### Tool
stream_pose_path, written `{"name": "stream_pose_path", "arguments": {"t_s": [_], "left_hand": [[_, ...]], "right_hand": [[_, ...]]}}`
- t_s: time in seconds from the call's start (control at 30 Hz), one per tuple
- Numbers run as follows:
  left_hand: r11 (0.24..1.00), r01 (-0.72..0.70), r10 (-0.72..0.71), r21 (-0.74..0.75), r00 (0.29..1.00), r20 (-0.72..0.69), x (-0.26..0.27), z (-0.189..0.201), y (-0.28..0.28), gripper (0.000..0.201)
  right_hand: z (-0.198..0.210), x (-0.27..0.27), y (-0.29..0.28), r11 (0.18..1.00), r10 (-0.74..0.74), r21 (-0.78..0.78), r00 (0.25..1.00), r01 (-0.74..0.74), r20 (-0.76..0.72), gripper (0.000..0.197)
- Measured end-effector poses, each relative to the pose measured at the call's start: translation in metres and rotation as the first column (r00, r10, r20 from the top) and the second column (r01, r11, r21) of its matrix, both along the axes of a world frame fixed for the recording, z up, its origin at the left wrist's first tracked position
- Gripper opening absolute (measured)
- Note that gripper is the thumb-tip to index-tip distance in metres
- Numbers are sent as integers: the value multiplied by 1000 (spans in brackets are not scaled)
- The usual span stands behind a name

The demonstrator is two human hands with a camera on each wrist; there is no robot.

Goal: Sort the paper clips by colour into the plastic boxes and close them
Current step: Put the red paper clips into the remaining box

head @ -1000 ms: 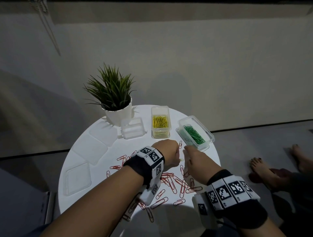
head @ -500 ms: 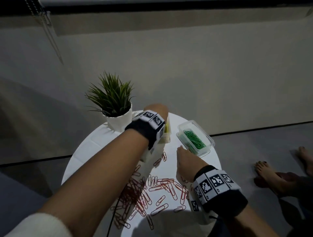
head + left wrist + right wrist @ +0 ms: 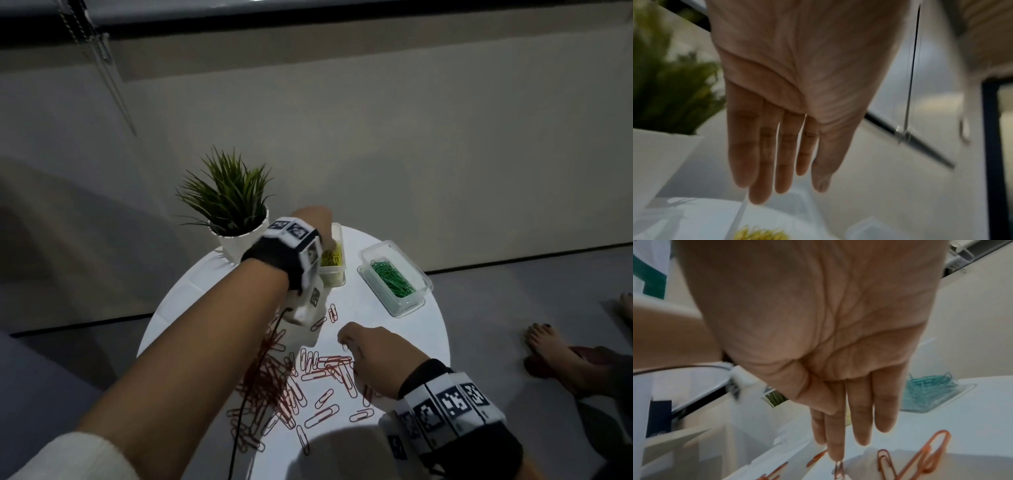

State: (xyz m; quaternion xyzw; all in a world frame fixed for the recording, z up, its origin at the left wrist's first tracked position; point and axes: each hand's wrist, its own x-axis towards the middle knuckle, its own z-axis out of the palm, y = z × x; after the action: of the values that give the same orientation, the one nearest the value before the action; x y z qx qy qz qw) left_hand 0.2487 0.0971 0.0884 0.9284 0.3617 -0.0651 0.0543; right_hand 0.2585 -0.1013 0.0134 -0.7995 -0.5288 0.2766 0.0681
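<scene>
My left hand (image 3: 325,236) hovers over the clear box of yellow clips (image 3: 333,257). In the left wrist view that left hand (image 3: 785,190) has straight fingers, holds nothing, and hangs above the yellow clips (image 3: 760,233). My right hand (image 3: 346,342) is low over the scattered red clips (image 3: 308,373) in the middle of the round white table (image 3: 373,315). The right hand (image 3: 838,451) points its straight fingers down, and one fingertip touches a red clip (image 3: 838,468). The clear box of green clips (image 3: 394,277) stands open at the right.
A potted green plant (image 3: 233,205) stands at the table's back left, close to my left wrist. My left forearm hides the table's left side. A wall rises just behind the table. Someone's bare foot (image 3: 548,346) rests on the floor to the right.
My left hand went from the table's middle back to the yellow box and now hangs open over it. My right hand drew back toward me onto the red clips.
</scene>
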Motion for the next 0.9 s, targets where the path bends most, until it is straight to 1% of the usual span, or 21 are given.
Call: {"name": "stream_pose_path", "arguments": {"t_s": [0.1, 0.13, 0.17, 0.23, 0.27, 0.33, 0.37, 0.4, 0.47, 0.5, 0.53, 0.57, 0.6, 0.67, 0.7, 0.73, 0.77, 0.8, 0.83, 0.9], "left_hand": [[994, 15, 10, -112, 976, 219, -55, 9, -21, 21], [991, 20, 16, -129, 963, 269, -79, 8, -32, 20], [990, 28, 13, -138, 957, 290, -102, 2, -43, 22], [985, 53, -8, -166, 965, 263, -150, -13, -68, 31], [980, 57, -9, -191, 970, 243, -171, -25, -78, 39], [969, 23, 14, -245, 989, 150, -203, -49, -93, 59], [967, -11, 33, -255, 996, 81, -214, -58, -99, 68], [968, -44, 49, -249, 999, 14, -223, -68, -104, 75], [971, -70, 53, -227, 995, -82, -231, -81, -113, 77], [971, -70, 46, -227, 993, -109, -232, -84, -117, 76], [969, -69, 40, -238, 992, -124, -232, -87, -121, 74], [965, -65, 33, -254, 991, -128, -232, -89, -125, 71], [960, -54, 23, -273, 993, -114, -231, -90, -129, 69], [952, -26, 8, -305, 998, -60, -229, -91, -133, 65], [949, -23, 15, -314, 999, -29, -230, -91, -134, 64], [947, -36, 36, -318, 999, -5, -231, -92, -133, 62], [945, -61, 67, -322, 998, 8, -233, -94, -133, 61], [940, -86, 95, -330, 995, 11, -235, -95, -133, 60], [932, -102, 112, -349, 994, 10, -237, -97, -135, 60], [911, -95, 111, -401, 994, 16, -238, -98, -141, 61]], "right_hand": [[6, 2, -17, 991, -48, 121, 994, 60, -101, 34], [3, 3, -25, 986, -77, 136, 988, 95, -134, 35], [0, 4, -31, 983, -102, 138, 986, 120, -131, 36], [-8, -3, -43, 988, -121, 85, 990, 126, -70, 39], [-11, -9, -47, 992, -122, 22, 992, 123, -25, 45], [-13, -30, -50, 985, -80, -150, 996, 85, 40, 62], [-14, -44, -48, 978, -39, -203, 996, 55, 82, 68], [-14, -56, -45, 980, 0, -195, 991, 27, 134, 69], [-17, -75, -32, 1000, 15, -28, 978, -9, 208, 69], [-20, -81, -27, 999, -6, 32, 977, -1, 212, 78], [-23, -84, -24, 1000, 16, 12, 979, -19, 201, 86], [-26, -84, -23, 998, 50, -43, 985, -44, 167, 86], [-25, -83, -24, 993, 69, -101, 989, -56, 127, 86], [-15, -76, -25, 996, 38, -79, 993, -30, 112, 89], [-11, -75, -27, 997, 13, -72, 993, -5, 118, 83], [-5, -74, -30, 997, -11, -80, 993, 20, 120, 72], [-2, -73, -32, 996, -28, -80, 995, 36, 92, 65], [0, -73, -35, 996, -42, -78, 998, 45, 42, 63], [-4, -74, -38, 997, -27, -78, 1000, 26, -10, 62], [-13, -77, -43, 997, 48, -55, 993, -54, -106, 60]]}}
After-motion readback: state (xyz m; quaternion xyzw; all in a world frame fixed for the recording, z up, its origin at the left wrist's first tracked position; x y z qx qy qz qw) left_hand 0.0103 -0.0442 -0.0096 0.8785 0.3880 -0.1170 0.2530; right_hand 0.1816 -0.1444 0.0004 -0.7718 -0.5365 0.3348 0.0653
